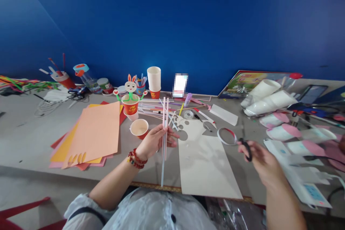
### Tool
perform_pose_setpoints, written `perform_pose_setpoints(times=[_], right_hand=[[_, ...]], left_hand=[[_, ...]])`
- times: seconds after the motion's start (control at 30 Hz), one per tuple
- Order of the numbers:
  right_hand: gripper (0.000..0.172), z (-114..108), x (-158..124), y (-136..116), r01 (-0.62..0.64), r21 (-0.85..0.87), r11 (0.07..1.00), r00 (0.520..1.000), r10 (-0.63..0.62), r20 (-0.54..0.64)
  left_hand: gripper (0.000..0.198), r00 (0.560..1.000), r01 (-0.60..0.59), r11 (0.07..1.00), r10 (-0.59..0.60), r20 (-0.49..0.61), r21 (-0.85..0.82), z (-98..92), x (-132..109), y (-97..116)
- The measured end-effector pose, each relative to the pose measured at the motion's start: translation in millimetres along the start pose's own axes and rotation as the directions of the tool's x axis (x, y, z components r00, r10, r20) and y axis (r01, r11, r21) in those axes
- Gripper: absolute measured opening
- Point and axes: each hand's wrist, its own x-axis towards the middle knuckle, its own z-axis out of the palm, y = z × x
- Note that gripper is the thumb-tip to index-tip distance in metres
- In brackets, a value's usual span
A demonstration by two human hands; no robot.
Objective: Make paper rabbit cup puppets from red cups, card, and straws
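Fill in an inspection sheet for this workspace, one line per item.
Surface: grey tabletop, crowded; a white sheet lies near the front edge.
Job's things: pale straws, held upright; black-handled scissors, blurred, blades hard to make out.
Clutter: coloured paper stack at left; rabbit-figure cup and loose straws behind; wrapped white cups at right.
Hands: left hand grips the straws; right hand holds the scissors by the handles.
Cables: black cable by the white power strip at right; looped white cord at far left.
Surroundings: blue wall behind; red bars at lower left; no other person seen.
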Motion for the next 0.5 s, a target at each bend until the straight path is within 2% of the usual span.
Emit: perform_pose_setpoints(times=[0.03, 0.1, 0.17, 0.23, 0.33, 0.4, 0.5], right_hand=[[0.067, 10, 1, -12, 0.008, 0.204, 0.979, 0.994, -0.029, 0.101], [0.063, 31, 2, -34, -0.034, 0.417, 0.908, 0.947, -0.104, 0.304], [0.052, 50, 4, -54, -0.071, 0.461, 0.884, 0.84, -0.196, 0.505], [0.044, 66, 6, -72, -0.053, 0.441, 0.896, 0.728, -0.267, 0.631], [0.041, 80, 12, -96, -0.011, 0.453, 0.891, 0.606, -0.355, 0.712], [0.043, 86, 16, -107, -0.017, 0.482, 0.876, 0.542, -0.397, 0.74], [0.046, 90, 21, -118, -0.045, 0.496, 0.867, 0.487, -0.414, 0.769]], left_hand=[[0.023, 1.0, 0.0, 1.0, -0.001, 0.014, 0.018, 0.5, 0, -1], [0.023, 0.999, 0.004, 0.999, -0.006, 0.046, 0.053, 1.4, -1, -2], [0.023, 0.997, 0.018, 0.996, -0.025, 0.077, 0.09, 2.4, -2, -2], [0.024, 0.993, 0.043, 0.991, -0.056, 0.105, 0.125, 3.2, -3, 0], [0.025, 0.987, 0.074, 0.985, -0.094, 0.128, 0.159, 3.5, -5, 3], [0.026, 0.984, 0.089, 0.98, -0.115, 0.138, 0.18, 2.6, -6, 4], [0.028, 0.977, 0.112, 0.97, -0.147, 0.153, 0.216, -0.1, -8, 5]])
